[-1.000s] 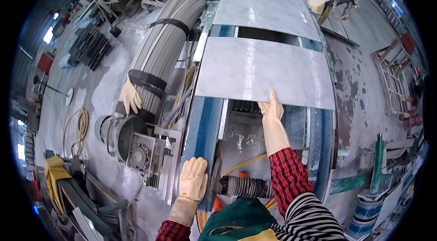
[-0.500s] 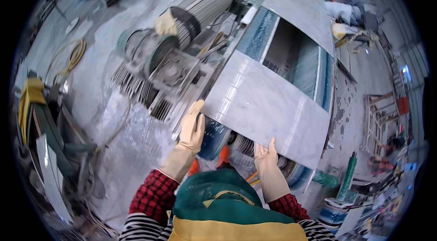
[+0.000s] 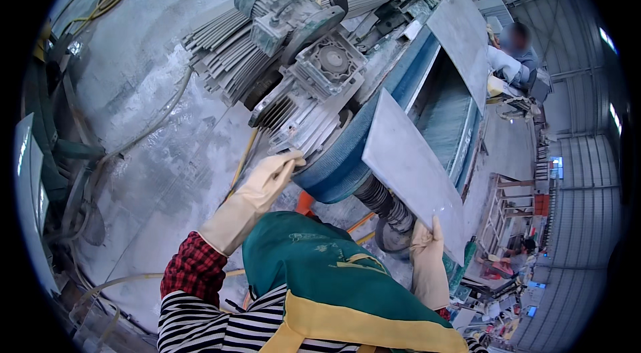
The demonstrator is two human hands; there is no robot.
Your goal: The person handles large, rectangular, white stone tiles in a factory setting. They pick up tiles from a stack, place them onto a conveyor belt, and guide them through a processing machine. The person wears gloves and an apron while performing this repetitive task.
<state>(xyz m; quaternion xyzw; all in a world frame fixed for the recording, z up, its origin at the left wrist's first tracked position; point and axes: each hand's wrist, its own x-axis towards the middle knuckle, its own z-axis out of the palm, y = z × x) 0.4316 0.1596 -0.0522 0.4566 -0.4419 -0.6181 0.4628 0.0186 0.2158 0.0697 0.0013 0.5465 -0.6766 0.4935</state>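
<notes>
Right hand (image 3: 427,246), partly hidden, holds a pale slab (image 3: 415,166); I cannot tell if left hand (image 3: 264,179) grips anything.

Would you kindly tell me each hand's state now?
Left hand: partly curled; its grip cannot be told.
Right hand: holding the pale slab by its edge.

Far pale slab (image 3: 463,39) on blue belt (image 3: 344,156)

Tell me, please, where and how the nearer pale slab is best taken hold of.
Probably grip the pale slab by its near long edge, from the wearer's side: it is thin and broad. The right hand is at that edge's right part; the left hand could take the near left corner, spreading support.
</notes>
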